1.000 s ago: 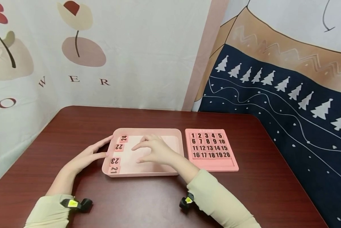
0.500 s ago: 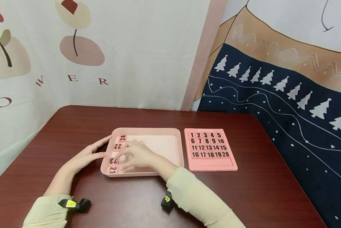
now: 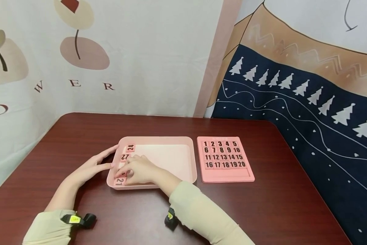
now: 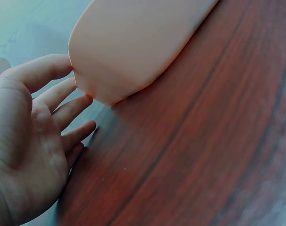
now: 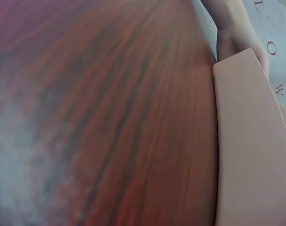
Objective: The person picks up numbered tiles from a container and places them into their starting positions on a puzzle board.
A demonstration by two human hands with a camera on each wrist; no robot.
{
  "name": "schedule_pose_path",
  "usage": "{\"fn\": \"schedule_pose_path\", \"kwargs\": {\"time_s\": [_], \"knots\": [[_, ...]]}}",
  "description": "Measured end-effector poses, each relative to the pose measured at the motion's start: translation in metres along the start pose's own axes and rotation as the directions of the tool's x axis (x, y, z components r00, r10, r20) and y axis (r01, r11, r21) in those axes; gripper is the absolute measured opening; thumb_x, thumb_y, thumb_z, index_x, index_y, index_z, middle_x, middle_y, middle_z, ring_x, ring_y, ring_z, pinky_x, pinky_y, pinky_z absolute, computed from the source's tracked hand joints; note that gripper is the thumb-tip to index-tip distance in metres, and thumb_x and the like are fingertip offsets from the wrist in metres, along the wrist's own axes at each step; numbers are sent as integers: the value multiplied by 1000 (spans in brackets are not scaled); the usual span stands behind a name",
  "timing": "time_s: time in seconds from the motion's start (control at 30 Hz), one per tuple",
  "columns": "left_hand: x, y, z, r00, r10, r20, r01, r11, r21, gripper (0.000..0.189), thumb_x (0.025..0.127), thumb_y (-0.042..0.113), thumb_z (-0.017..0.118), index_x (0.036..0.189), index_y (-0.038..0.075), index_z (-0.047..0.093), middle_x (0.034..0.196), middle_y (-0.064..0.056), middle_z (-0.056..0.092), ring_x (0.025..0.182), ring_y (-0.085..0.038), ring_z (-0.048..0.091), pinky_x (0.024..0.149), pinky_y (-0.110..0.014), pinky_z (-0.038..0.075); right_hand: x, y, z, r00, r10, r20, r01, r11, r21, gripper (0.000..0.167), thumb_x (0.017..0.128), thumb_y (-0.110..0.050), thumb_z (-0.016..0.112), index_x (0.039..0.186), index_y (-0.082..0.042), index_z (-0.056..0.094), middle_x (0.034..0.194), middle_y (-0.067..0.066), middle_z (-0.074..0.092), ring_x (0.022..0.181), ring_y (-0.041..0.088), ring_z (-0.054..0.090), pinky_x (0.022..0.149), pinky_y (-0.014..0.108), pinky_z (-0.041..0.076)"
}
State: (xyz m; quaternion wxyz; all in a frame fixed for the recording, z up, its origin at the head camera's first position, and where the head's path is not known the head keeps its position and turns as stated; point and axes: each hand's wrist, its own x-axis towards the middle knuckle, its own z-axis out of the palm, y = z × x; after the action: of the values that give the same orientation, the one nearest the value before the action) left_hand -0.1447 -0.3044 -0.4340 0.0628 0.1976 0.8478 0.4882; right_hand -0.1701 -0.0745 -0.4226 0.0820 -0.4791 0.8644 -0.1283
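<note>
In the head view a pink tray bears number tiles along its left side. Tile 24 lies at the back, tile 22 in front of it, and tile 21 in the front corner. Tile 23 is mostly covered by my right hand, whose thumb and forefinger are spread beside tile 21; whether they touch it I cannot tell. My left hand rests extended fingertips on the tray's left rim. The left wrist view shows this hand with loosely straight fingers at the tray wall.
Right of the tray lies a pink number board, tiles 1 to 20 in rows, with a bare strip at its front. All stand on a dark red wooden table. Printed cloths hang behind it.
My right hand has moved left and toward the front, from above the middle of the tray down to the tiles at its left. The left hand stays at the rim.
</note>
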Motion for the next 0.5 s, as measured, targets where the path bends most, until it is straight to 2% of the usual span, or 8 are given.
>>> {"fn": "schedule_pose_path", "kwargs": {"time_s": [0.37,0.5], "knots": [[0,0,0,1000,8,-9,-8,1000,-13,64,95,14,59,152,17,30,153,-13,27,130,8,22,94,-7,22,-23,14,-9,999,-24,39,24,1000,-2,36,85,-36,70,118,-48,65,96,-17,45,91,2,36,81,21,26],[-1,-1,0,1000,-9,-8,9,1000,-10,64,95,15,60,152,17,30,154,-12,27,130,6,22,93,-8,22,-33,23,-13,999,-25,47,25,1000,10,36,84,-33,70,117,-48,66,98,-15,46,92,3,36,82,22,26]]}}
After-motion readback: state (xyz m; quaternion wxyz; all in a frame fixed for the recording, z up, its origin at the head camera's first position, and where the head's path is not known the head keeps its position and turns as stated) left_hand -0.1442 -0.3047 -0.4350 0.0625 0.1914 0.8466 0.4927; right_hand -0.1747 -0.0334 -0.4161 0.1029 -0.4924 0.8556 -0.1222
